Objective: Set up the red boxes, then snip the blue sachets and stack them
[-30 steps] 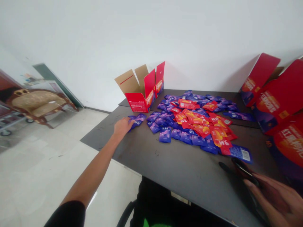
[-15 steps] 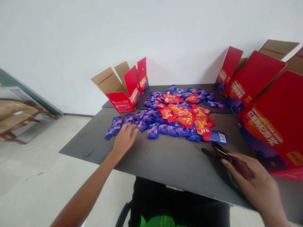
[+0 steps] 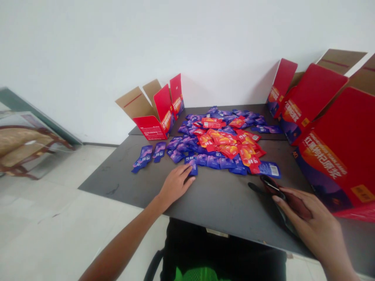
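My left hand [image 3: 177,182] reaches over the near edge of the pile, fingers stretched and thumb apart. Its fingertips rest on a blue-purple sachet [image 3: 191,160] and cover part of it. On the right, my right hand [image 3: 313,218] is closed around a dark glossy object [image 3: 272,185] with a reddish-brown part, held low by the table; its exact kind I cannot make out. Between the hands lie many blue-purple sachets [image 3: 213,162], with red-orange sachets [image 3: 221,136] on top. Two smaller groups of blue sachets, one at the far left [image 3: 143,158] and one beside it [image 3: 159,151], lie apart from the pile.
An open red carton [image 3: 150,127] stands at the back left of the grey table [image 3: 216,195]. Larger open red cartons [image 3: 325,164] line the right side. A white wall rises behind. A wooden chair [image 3: 29,150] stands on the floor at left.
My left hand has moved right, from the left group of blue sachets to the one at the pile's near edge. The right hand stays almost still with the dark object.
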`<state>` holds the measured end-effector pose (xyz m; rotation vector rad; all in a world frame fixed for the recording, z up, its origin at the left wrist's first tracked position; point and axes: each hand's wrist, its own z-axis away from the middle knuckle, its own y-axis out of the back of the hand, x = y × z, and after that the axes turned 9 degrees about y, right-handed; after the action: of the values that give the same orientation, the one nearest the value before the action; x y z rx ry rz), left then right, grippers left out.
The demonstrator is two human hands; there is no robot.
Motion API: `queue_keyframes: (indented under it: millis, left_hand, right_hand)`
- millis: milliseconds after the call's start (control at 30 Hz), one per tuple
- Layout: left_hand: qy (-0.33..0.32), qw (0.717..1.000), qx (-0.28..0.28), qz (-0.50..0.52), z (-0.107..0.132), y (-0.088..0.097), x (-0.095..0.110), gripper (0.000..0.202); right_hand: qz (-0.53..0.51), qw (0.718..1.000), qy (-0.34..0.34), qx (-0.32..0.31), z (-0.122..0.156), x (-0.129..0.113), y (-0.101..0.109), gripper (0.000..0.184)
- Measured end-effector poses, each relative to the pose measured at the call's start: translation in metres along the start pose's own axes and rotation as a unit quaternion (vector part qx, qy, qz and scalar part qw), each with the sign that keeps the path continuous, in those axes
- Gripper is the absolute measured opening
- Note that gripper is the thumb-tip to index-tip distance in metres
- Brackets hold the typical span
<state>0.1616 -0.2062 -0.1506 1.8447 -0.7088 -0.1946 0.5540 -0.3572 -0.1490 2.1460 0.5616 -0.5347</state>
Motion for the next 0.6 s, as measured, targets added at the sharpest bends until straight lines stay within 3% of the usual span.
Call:
queue_keyframes:
  millis: [367, 600]
  left_hand:
    - [-0.068, 0.995, -0.032, 0.06, 0.091, 0.028, 0.064, 0.032]
    - [-0.118, 0.99, -0.031, 0.074, 0.093, 0.027, 0.098, 0.035]
  right_hand:
    - [0.005, 1.0, 0.013, 0.009, -0.002, -0.009, -0.001, 0.039]
    - [0.002, 1.0, 0.024, 0.016, -0.002, -0.013, -0.003, 0.031]
